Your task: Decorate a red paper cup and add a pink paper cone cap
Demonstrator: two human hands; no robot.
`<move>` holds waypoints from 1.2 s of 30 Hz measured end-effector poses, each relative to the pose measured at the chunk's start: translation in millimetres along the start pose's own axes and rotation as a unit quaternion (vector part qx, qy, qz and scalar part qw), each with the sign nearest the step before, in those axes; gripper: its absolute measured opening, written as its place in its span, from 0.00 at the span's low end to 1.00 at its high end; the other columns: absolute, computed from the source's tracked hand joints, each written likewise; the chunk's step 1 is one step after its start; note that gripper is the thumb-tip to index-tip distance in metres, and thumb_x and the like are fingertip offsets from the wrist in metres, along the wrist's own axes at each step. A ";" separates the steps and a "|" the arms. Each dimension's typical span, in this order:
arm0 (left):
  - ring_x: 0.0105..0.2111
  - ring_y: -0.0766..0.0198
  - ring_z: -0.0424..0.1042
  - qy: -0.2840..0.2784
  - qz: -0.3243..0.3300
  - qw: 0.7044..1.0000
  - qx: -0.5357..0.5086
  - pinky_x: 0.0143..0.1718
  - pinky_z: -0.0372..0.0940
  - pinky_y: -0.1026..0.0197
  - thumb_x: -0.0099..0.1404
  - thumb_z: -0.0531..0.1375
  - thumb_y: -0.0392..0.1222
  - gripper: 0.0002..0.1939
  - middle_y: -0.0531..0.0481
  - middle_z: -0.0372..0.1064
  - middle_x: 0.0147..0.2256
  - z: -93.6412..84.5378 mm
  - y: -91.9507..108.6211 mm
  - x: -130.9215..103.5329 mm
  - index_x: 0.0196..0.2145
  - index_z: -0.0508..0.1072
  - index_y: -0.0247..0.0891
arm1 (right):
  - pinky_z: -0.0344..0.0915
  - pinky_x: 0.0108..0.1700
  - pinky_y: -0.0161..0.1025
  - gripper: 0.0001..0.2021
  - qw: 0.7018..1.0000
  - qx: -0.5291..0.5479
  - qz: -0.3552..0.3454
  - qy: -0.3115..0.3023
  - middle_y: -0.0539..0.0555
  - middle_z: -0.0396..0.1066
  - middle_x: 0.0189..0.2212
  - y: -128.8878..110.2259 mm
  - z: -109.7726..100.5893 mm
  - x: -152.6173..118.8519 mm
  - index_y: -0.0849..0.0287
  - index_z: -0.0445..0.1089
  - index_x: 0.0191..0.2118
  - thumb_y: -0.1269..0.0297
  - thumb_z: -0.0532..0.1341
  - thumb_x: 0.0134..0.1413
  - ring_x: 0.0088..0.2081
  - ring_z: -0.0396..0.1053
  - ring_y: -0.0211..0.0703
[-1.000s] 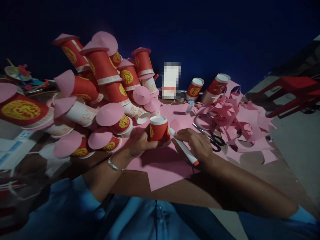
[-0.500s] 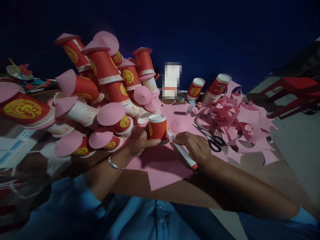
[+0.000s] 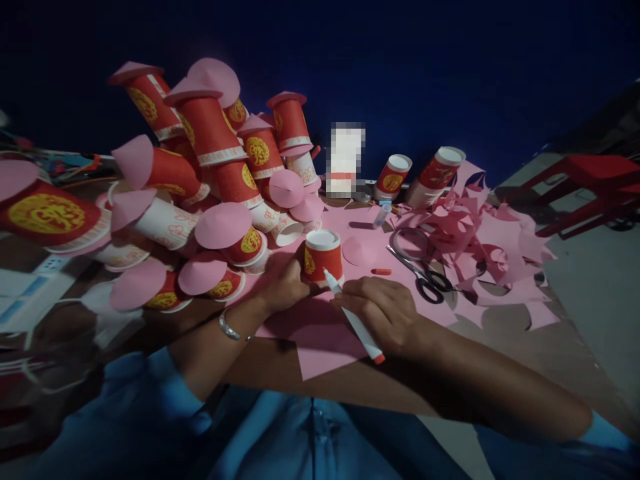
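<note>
Now the white marker [image 3: 356, 327] points at the front of the red cup [image 3: 323, 257], no longer its right edge — apparently the marking shifts to another spot. The left hand [image 3: 289, 288] curls around the cup, above pink paper [image 3: 325, 337]; the right hand [image 3: 383, 308] pinches the marker.

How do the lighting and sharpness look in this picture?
Head view: dim overall, the backdrop dark blue; head view: shadow darkens the pink paper below the left hand; head view: the white marker is fairly crisp; head view: the red stool, far right, looks stretched and soft.
</note>
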State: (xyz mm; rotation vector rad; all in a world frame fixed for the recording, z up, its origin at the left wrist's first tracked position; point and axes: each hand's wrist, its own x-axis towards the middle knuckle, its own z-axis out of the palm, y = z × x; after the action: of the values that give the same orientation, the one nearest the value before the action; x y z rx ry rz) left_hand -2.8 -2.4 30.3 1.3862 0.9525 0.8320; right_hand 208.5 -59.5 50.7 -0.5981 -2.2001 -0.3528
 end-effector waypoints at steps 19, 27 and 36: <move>0.46 0.47 0.81 -0.033 -0.012 0.995 0.097 0.40 0.77 0.54 0.50 0.73 0.59 0.38 0.43 0.82 0.41 -1.2 -2.8 1.0 0.52 0.68 0.38 | 0.74 0.35 0.37 0.09 1.000 -0.018 0.022 -0.013 0.60 0.80 0.36 -0.6 5.0 2.2 0.64 0.73 0.45 0.75 0.55 0.73 0.36 0.78 0.43; 0.48 0.44 0.79 0.012 -0.003 0.996 0.088 0.48 0.76 0.50 0.47 0.75 0.49 0.30 0.44 0.81 0.41 0.5 5.7 -0.6 0.45 0.71 0.40 | 0.73 0.34 0.37 0.09 1.000 -0.010 0.018 -0.024 0.60 0.80 0.35 -2.5 5.0 1.5 0.66 0.73 0.44 0.76 0.55 0.73 0.33 0.77 0.44; 0.50 0.42 0.79 0.009 -0.010 0.998 0.056 0.49 0.77 0.50 0.47 0.76 0.49 0.29 0.45 0.80 0.38 1.4 8.4 0.2 0.43 0.70 0.41 | 0.72 0.33 0.37 0.11 1.000 -0.011 0.014 -0.024 0.59 0.80 0.33 -2.8 6.8 2.1 0.66 0.74 0.41 0.75 0.54 0.74 0.32 0.76 0.42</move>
State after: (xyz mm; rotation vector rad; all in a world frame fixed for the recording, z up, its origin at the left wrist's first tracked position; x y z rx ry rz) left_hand -0.9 -2.5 38.6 1.4645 1.0378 0.7887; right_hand 201.6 -58.2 47.9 -0.6540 -2.2333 -0.3518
